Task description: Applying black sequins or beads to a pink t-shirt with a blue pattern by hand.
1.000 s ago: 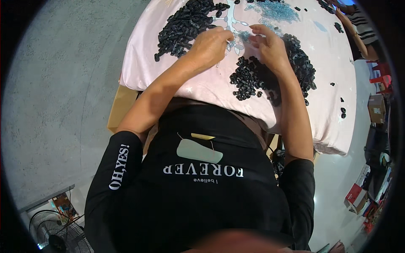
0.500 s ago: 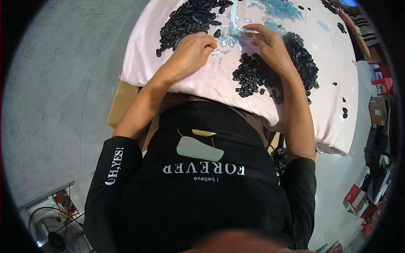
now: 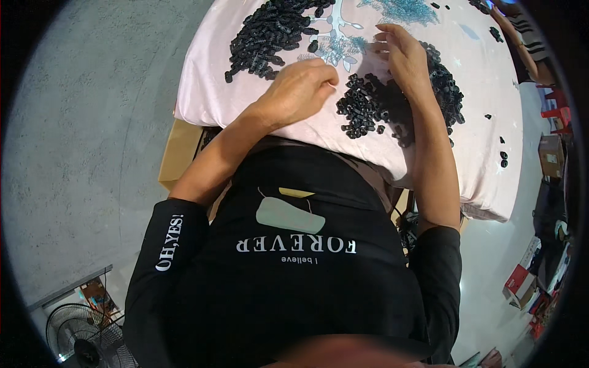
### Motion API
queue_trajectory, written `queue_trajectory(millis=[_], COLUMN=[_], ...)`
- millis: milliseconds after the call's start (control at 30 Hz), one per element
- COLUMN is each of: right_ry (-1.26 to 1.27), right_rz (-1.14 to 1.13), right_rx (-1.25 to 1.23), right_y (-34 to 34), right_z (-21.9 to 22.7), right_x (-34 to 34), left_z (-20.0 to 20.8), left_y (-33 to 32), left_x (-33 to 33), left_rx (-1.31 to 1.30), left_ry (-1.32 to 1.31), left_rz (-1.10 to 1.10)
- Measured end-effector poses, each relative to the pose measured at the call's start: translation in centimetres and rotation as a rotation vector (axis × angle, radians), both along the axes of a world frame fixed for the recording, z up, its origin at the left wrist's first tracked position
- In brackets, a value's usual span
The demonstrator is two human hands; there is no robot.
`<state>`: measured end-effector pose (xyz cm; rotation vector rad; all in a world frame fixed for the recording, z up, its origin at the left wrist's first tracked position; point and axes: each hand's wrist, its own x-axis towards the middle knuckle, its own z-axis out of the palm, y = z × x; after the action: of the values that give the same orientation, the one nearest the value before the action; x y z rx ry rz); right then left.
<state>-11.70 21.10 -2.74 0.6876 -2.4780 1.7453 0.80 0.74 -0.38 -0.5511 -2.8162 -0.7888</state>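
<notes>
1. Head view is showing two heaps of small black ring-shaped parts lying on a table draped in a pale pink cloth (image 3: 202, 92): the near heap (image 3: 392, 101) is sitting in front of the person, and the far heap (image 3: 273, 30) is lying toward the table's left far side.
2. Right hand (image 3: 405, 58) is resting over the near heap, fingers (image 3: 388, 38) spreading loosely and pointing away from the body; whether anything is pinched beneath them cannot be told.
3. Left hand (image 3: 300, 92) is lying on the cloth just beside the near heap's left edge, fingers curling inward into a loose fist; any held part is hidden.
4. Small bluish pieces (image 3: 334, 46) are lying scattered between the two heaps, with a second bluish patch (image 3: 402, 9) showing at the far edge.
5. Stray black parts (image 3: 503, 156) are dotting the cloth's right side.
6. Another person's arm in a striped sleeve (image 3: 524, 40) is reaching in at the far right corner.
7. Fan (image 3: 76, 334) is standing on the grey concrete floor (image 3: 80, 153) at the lower left; boxes (image 3: 552, 156) are sitting at the right.
</notes>
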Motion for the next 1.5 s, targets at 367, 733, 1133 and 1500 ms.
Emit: queue_trajectory(millis=[367,733,1133,1500], right_ry=[-0.251,-0.219,-0.314,-0.357], right_rz=[0.061,0.051,0.090,0.110], right_rx=[-0.311,-0.330,-0.577,-0.476], right_y=[0.2,0.5,1.8,1.3], right_z=[0.5,1.0,1.0,1.5], right_x=[-0.3,-0.3,-1.8,-0.8], left_z=[-2.2,-3.7,-2.1,-1.6], left_y=[3.2,5.3,6.1,6.8], left_x=[2.1,-2.1,-1.8,-2.1], left_rx=[-0.128,-0.181,0.074,0.103], left_ry=[0.071,0.188,0.280,0.291], left_rz=[-0.271,-0.209,-0.256,-0.166])
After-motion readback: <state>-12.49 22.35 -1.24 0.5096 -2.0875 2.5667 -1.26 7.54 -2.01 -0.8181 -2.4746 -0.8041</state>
